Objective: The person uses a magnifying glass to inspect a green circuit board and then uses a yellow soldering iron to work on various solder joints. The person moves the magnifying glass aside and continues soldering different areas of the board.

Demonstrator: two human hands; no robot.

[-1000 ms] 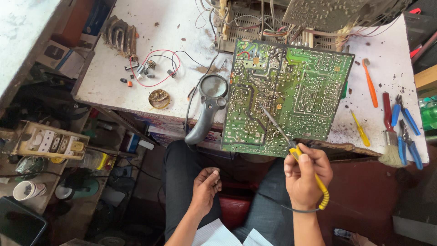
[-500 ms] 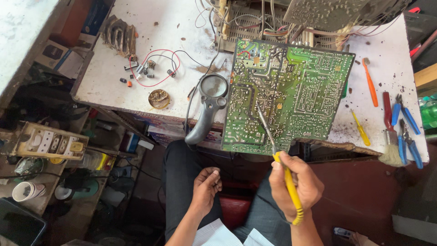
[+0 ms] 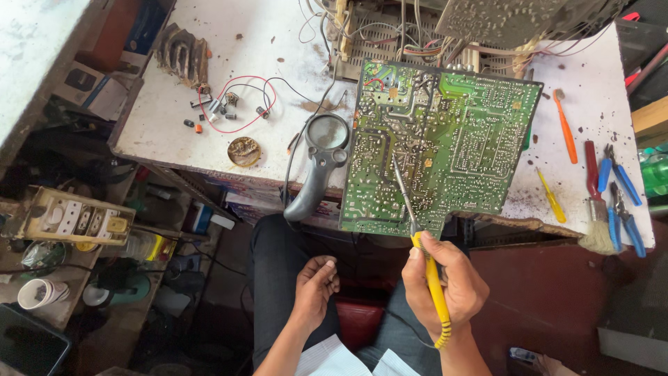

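On the stained white bench [image 3: 174,132] the green board [image 3: 445,146] lies solder side up, and the right hand [image 3: 445,285], clenched on the yellow iron [image 3: 433,289], has slid back down its handle while the tip stays on the board; the left hand [image 3: 314,282] rests empty, half curled, above the lap.

A single camera sits on the person's head and looks almost straight down. It faces the near edge of a white workbench [image 3: 229,139], so the bench fills the upper part of the view and the person's lap the lower part. A green circuit board [image 3: 445,146] lies close to the centre, seen flat from above. The left hand [image 3: 314,282] and right hand [image 3: 445,285] enter from the bottom edge, near the lens. Floor clutter shows at the left.
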